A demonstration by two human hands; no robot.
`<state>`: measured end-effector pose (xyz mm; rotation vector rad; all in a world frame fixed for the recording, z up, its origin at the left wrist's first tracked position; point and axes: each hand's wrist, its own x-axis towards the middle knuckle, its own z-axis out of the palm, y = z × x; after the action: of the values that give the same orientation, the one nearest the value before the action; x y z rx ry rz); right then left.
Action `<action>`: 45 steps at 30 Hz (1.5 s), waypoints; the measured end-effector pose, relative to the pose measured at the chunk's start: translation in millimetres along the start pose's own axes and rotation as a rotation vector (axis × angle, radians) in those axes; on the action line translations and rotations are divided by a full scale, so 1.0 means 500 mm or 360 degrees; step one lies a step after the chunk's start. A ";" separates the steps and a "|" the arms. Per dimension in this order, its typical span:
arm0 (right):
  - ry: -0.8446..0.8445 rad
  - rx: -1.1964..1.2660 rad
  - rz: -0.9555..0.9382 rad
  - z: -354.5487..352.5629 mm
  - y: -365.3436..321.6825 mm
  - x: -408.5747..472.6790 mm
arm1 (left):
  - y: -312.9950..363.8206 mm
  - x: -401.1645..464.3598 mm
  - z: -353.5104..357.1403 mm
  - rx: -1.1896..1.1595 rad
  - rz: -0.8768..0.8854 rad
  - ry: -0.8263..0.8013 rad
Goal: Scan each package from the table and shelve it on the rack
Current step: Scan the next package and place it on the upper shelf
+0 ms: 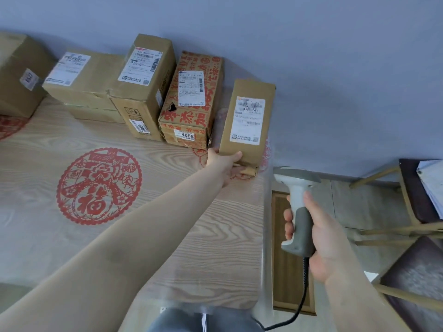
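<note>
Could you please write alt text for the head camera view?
A person's left hand grips a small cardboard box at the table's far corner, while the right hand holds a barcode scanner nearby. Four more boxes line the wall.

Soft, even daylight fills the scene; nothing is harshly lit and no light source shows. Shadows are faint: a weak one lies under the left forearm (pixel 148 226) on the surface (pixel 43 236), and darker bands sit between the far boxes (pixel 143 87). A clear cover on the surface gives a pale sheen along its right edge and near corner. The wide lens bends straight lines, so the wall line and the surface edge tilt and curve toward the borders. The label on the held box (pixel 248 121) is smeared and unreadable; the near bottom edge is soft.
</note>
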<state>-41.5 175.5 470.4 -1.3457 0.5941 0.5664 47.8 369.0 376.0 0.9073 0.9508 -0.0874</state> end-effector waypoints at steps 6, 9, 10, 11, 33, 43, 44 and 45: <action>-0.0008 -0.0028 -0.0088 0.032 0.043 -0.078 | -0.065 -0.106 -0.209 0.0027 -0.0157 -0.0132; -0.0086 -0.0102 -0.0068 0.075 0.085 -0.114 | -0.080 -0.157 -0.332 0.0024 -0.0173 -0.0069; -0.0119 -0.0138 -0.0057 0.093 0.102 -0.125 | -0.083 -0.174 -0.368 0.0005 -0.0159 -0.0024; -0.0150 -0.0173 -0.0045 0.111 0.119 -0.136 | -0.085 -0.189 -0.400 -0.0017 -0.0141 0.0029; -0.0327 -0.0374 0.0064 0.295 0.281 -0.284 | -0.138 -0.251 -0.563 0.0378 -0.0251 0.0091; -0.0203 -0.0307 0.0071 0.247 0.267 -0.280 | -0.134 -0.224 -0.487 0.0683 0.0017 0.0242; -0.0193 -0.0295 0.0066 0.241 0.264 -0.278 | -0.131 -0.223 -0.476 0.0807 0.0052 0.0255; -0.0182 -0.0280 0.0062 0.235 0.261 -0.275 | -0.130 -0.221 -0.464 0.0959 0.0097 0.0276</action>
<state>-222.7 304.6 485.9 -1.4585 0.4861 0.7361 -201.6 456.3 357.1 1.5168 1.0774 -0.2557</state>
